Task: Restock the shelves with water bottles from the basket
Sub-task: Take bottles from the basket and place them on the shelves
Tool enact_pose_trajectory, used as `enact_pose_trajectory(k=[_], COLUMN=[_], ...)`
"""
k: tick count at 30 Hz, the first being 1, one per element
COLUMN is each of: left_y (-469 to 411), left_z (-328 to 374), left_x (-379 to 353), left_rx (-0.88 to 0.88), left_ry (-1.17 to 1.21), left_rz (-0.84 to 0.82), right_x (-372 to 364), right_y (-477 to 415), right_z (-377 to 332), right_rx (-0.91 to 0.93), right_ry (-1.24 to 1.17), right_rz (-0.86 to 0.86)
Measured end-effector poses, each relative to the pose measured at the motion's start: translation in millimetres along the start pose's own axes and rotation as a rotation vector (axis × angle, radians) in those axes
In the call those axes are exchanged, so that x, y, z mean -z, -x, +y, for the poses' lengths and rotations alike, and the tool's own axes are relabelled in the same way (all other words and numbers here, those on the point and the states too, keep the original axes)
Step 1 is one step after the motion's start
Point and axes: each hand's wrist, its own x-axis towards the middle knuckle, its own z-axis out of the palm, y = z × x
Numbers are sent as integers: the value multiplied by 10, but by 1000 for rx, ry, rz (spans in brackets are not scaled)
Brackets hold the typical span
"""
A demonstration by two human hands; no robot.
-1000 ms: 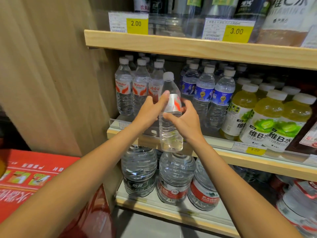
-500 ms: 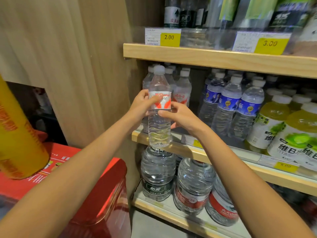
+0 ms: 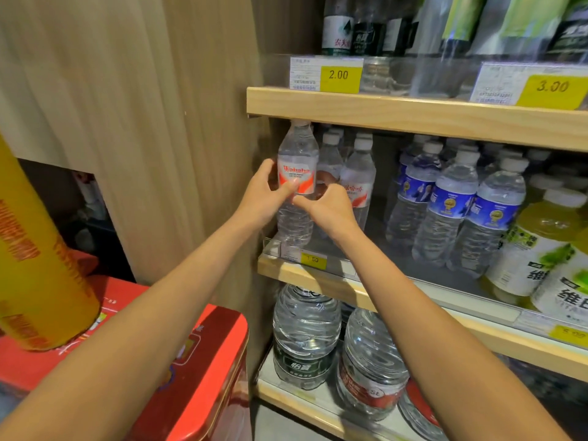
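1. The bottle [image 3: 297, 173] is gripped at its label: the left hand [image 3: 265, 194] is wrapped round the near side, and the right hand [image 3: 327, 206] is pinched against the label's lower edge.
2. It is held upright at the shelf's [image 3: 318, 278] left front corner, base just above the clear lip, cap close under the upper board [image 3: 413, 114].
3. Above the grip, clearance looks tight, so the cap is best kept low.
4. Below the grip, the base should be lifted clear of the lip, then slid back.
5. Behind the grip, the row [image 3: 356, 183] should be met gently.
6. Release is best left until the base is seated.
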Motion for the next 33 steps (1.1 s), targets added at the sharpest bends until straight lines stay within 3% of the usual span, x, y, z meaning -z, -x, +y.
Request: enact_pose_trajectory(k=[12,20,33], left_y=[-32,93,183], left_z=[-255,-455,-302], left_x=[8,-24,-11], left_rx=[22,-53,12], left_ry=[93,-239,-145], left_rz=[16,122,110], right_x=[-310,-455,-552], right_y=[-54,-52,-82], right_z=[118,259,294], right_rx=[-23,-83,-90], right_ry=[46,93,228], right_rz=[37,46,27])
